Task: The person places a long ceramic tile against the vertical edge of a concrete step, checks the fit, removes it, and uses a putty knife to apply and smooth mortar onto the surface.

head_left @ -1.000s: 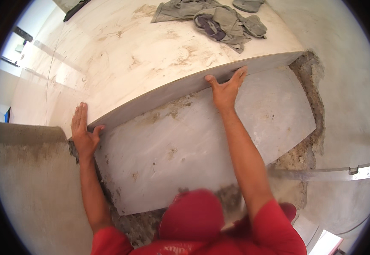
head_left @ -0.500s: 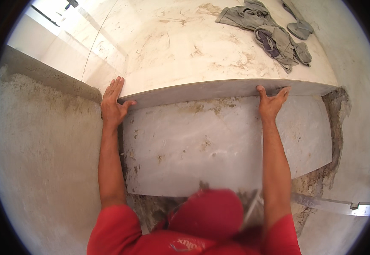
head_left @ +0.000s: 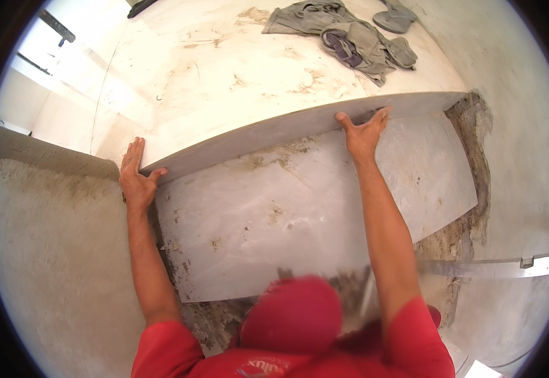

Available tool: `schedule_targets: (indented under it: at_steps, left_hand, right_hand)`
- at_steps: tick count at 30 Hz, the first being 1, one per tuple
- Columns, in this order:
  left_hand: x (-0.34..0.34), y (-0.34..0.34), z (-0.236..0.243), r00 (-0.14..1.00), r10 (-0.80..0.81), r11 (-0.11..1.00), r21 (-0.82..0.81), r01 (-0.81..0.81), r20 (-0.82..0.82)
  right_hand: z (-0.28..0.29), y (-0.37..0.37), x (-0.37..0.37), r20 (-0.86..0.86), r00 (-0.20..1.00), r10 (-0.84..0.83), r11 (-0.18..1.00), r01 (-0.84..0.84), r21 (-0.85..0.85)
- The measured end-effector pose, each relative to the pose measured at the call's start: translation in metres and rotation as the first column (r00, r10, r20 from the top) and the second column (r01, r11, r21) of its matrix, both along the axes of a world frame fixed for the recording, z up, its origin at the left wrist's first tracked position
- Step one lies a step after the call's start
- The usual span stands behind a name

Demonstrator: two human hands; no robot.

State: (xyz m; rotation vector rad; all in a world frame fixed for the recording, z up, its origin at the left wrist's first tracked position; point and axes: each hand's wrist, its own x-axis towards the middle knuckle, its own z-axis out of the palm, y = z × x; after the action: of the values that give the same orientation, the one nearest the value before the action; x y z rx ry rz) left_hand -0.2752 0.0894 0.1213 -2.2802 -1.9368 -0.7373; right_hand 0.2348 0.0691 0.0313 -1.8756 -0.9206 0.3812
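My left hand (head_left: 138, 179) lies at the left end of an upright grey riser tile (head_left: 243, 142), beside the plastered wall. Its fingers stretch onto the pale upper step (head_left: 224, 75), and the thumb rests against the tile's face. Farther right, my right hand (head_left: 364, 135) presses on the same face, thumb and fingers spread wide. Below the riser is a grey tread tile (head_left: 274, 227), flecked with dried mortar. A seam divides it from a second grey tread tile (head_left: 422, 170) on the right, partly behind my right forearm. Neither hand grips anything.
A grey cloth garment (head_left: 356, 44) lies crumpled on the upper step, near a grey sandal (head_left: 395, 19). Plastered walls (head_left: 54, 227) flank both sides. A metal spirit level (head_left: 508, 268) extends at lower right. Rough mortar (head_left: 473, 142) edges the tiles.
The view has shifted and tilted, so the step and cloth sit farther left and the riser slants more. Both hands keep to the same places on the tile.
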Motion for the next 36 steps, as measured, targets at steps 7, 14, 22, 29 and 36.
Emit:
schedule_targets:
  at_steps: [7,14,22,29,36]
  left_hand:
    - [0.001,-0.001,0.002,1.0,0.01,1.0,-0.029,-0.01,-0.025]
    - [0.059,-0.019,0.005,0.995,-0.1,0.994,0.04,0.099,0.025]
    - [0.139,-0.025,-0.068,0.975,-0.186,0.915,0.339,0.216,-0.121]
    - [0.143,-0.029,-0.111,0.952,-0.28,0.88,0.364,0.306,-0.122]
    - [0.161,-0.036,-0.099,0.977,-0.154,0.881,0.427,0.203,-0.145]
  right_hand:
    - [-0.002,0.001,0.003,0.03,0.999,0.021,0.999,-0.02,-0.029]
    - [0.014,-0.012,0.01,-0.157,0.987,0.023,1.0,-0.021,0.019]
    - [0.035,0.007,0.01,-0.299,0.954,-0.016,0.98,0.074,0.183]
    - [0.023,0.004,0.004,-0.296,0.955,0.016,0.978,0.046,0.202]
    - [0.029,-0.002,0.003,-0.354,0.935,0.033,0.986,0.027,0.164]
